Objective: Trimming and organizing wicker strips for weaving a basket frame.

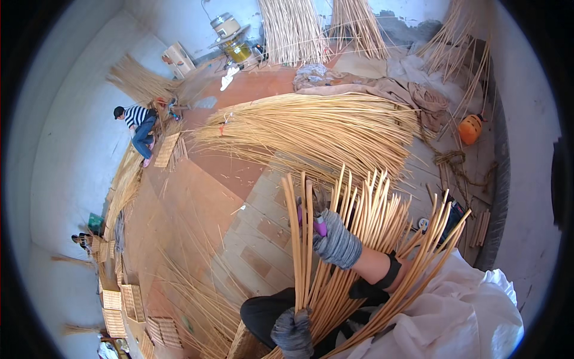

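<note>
My left hand (293,335), in a grey knit glove, is closed round the lower part of a few pale, peeled wicker rods (296,251) that stand up in front of me. Higher up beside these rods is my right hand (339,240), gloved in grey too. Its fingers are closed round a purple-handled hand tool (320,226), whose working end is mostly hidden behind the rods. A thick sheaf of similar rods (376,218) leans upright across my lap, passing behind and around my right forearm. More rods slant up on the right, outside that forearm.
A large bundle of long rods (323,128) lies across the floor ahead. Loose thin rods (191,293) are strewn at left, near woven baskets (133,302). A person in a striped top (136,115) bends over work at far left. An orange container (470,129) and rope (451,158) lie right.
</note>
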Demonstrator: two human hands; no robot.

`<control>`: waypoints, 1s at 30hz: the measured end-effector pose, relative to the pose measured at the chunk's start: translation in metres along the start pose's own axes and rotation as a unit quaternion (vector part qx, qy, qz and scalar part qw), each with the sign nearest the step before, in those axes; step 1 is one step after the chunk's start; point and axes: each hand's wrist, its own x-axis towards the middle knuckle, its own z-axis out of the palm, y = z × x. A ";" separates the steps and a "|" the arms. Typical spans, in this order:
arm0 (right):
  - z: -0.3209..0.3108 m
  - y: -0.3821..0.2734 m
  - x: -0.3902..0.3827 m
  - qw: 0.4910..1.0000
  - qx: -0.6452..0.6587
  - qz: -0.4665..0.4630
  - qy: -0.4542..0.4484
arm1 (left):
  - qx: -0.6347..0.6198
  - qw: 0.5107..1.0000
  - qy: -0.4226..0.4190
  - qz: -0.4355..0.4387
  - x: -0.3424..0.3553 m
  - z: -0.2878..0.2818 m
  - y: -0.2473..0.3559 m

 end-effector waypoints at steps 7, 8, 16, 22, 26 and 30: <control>-0.005 -0.023 0.003 0.981 -0.183 -0.047 0.034 | -0.063 0.996 0.018 -0.056 -0.003 -0.004 -0.010; -0.004 -0.025 0.002 0.982 -0.183 -0.036 0.042 | -0.063 0.996 0.018 -0.056 -0.004 -0.006 -0.011; 0.004 -0.018 0.002 0.962 0.217 0.167 -0.007 | -0.061 0.996 0.013 -0.064 -0.007 -0.009 -0.009; 0.004 -0.004 -0.007 0.980 0.174 0.089 0.031 | -0.168 0.977 0.002 -0.133 -0.004 -0.008 0.014; 0.003 0.016 -0.015 0.937 0.320 0.138 -0.021 | -0.184 0.976 -0.027 -0.117 0.003 -0.008 0.032; 0.017 0.048 -0.015 0.940 0.286 0.092 -0.162 | -0.273 0.946 0.019 -0.173 0.005 -0.001 0.036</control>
